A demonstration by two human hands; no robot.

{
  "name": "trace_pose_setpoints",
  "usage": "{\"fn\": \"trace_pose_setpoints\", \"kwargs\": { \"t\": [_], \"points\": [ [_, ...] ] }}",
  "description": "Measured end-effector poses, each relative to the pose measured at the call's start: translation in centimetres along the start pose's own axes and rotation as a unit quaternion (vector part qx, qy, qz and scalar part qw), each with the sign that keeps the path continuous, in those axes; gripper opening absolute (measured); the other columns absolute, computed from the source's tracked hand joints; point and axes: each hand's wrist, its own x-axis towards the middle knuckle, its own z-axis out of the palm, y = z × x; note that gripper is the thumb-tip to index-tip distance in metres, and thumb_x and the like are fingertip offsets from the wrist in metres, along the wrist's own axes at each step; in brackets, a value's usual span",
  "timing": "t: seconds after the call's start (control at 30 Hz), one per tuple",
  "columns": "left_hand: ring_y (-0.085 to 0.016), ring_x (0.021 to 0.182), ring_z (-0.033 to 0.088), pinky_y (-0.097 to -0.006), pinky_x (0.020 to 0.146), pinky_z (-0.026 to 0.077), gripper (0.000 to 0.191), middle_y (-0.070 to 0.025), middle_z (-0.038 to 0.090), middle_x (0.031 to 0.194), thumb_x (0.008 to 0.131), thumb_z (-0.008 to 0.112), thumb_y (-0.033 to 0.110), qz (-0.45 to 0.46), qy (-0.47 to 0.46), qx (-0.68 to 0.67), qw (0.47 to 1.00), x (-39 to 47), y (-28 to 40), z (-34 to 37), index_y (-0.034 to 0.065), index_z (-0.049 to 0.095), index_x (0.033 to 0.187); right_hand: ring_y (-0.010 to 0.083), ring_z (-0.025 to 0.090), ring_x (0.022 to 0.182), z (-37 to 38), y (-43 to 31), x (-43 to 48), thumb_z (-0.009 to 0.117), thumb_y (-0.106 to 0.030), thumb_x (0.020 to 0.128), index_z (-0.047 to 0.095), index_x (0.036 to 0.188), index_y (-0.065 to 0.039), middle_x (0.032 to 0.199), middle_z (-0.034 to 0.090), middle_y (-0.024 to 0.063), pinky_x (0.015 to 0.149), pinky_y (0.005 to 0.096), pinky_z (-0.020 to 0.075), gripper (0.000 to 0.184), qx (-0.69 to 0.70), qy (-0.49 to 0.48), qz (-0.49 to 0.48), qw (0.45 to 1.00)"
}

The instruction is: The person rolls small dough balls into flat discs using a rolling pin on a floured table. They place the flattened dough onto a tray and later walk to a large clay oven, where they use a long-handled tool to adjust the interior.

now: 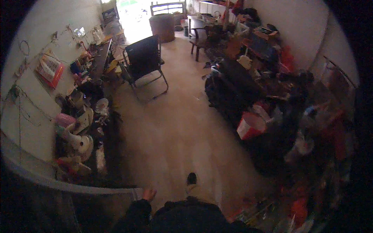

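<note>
My left hand [149,194] is low in the view, beside the end of a pale door or partition edge [116,190]; the picture is too dark and blurred to tell whether its fingers grip that edge. A dark sleeve covers the arm. My right hand is out of view. Before me lies a light tan floor [180,125], and one dark shoe [191,178] shows on it just ahead of my body. Farther off, a black folding chair [142,58] with a metal frame stands on the floor, left of the middle.
Along the left wall runs clutter with a white spool-like object [84,144] and a pink container [65,120]. A red and white bucket [251,125] sits among dark piled things on the right. A brown barrel-like container [162,27] stands near the bright doorway [134,17].
</note>
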Motion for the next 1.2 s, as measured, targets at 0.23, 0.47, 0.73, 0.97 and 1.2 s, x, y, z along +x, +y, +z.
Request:
{"fn": "trace_pose_setpoints", "kwargs": {
  "t": [0.23, 0.47, 0.73, 0.97, 1.2],
  "points": [
    [-0.039, 0.086, 0.067, -0.0525, 0.073, 0.052, 0.029, -0.0206, 0.069, 0.099, 0.093, 0.058, 0.028, -0.153, -0.05, 0.074, 0.984, 8.5, -6.4, 0.2, 0.0076, 0.066, 0.112, 0.0281, 0.067, 0.091, -20.2, -13.4, 16.7, 0.066, -0.025, 0.084, 0.071, 0.101, -0.008, 0.091, 0.071, 0.0115, 0.076, 0.0455, 0.0553, 0.025, -0.3, 0.075, -0.197, 0.93],
    [-0.041, 0.087, 0.065, -0.055, 0.071, 0.052, 0.027, -0.0206, 0.068, 0.101, 0.091, 0.058, 0.028, -0.103, 0.043, 0.108, 0.988, 22.1, 1.3, -3.2, 0.0072, 0.063, 0.108, 0.0245, 0.068, 0.088, -39.2, -35.4, 36.6, 0.063, -0.021, 0.091, 0.07, 0.093, -0.003, 0.087, 0.07, 0.0101, 0.075, 0.042, 0.0563, 0.019, 0.428, 0.055, -0.048, 0.901],
    [-0.034, 0.077, 0.066, -0.0495, 0.067, 0.052, 0.031, -0.0173, 0.069, 0.091, 0.092, 0.059, 0.031, -0.188, -0.044, -0.06, 0.979, 45.0, 6.9, -17.9, 0.0054, 0.065, 0.107, 0.0251, 0.066, 0.062, -48.2, -52.1, 44.9, 0.059, -0.014, 0.094, 0.064, 0.087, -0.001, 0.077, 0.065, 0.0104, 0.057, 0.0377, 0.0565, 0.016, 0.371, 0.063, -0.058, 0.925],
    [-0.028, 0.069, 0.066, -0.0447, 0.063, 0.051, 0.035, -0.0145, 0.07, 0.082, 0.092, 0.059, 0.035, -0.238, 0.075, -0.299, 0.921, 65.6, 15.0, -30.9, 0.0037, 0.066, 0.106, 0.0248, 0.064, 0.06, -55.9, -57.2, 55.8, 0.054, -0.015, 0.095, 0.06, 0.08, -0.002, 0.073, 0.064, 0.0103, 0.053, 0.0401, 0.0555, 0.02, 0.443, 0.084, -0.07, 0.89],
    [-0.026, 0.069, 0.065, -0.0434, 0.063, 0.051, 0.035, -0.0131, 0.069, 0.08, 0.091, 0.06, 0.036, -0.255, 0.059, -0.338, 0.904, 78.5, 24.5, -35.1, 0.0037, 0.066, 0.105, 0.0193, 0.056, 0.053, -69.7, -69.7, 72.3, 0.053, -0.013, 0.096, 0.058, 0.079, -0.005, 0.069, 0.057, 0.0062, 0.045, 0.0333, 0.0447, 0.019, 0.429, 0.083, -0.055, 0.898]
  ]
}}
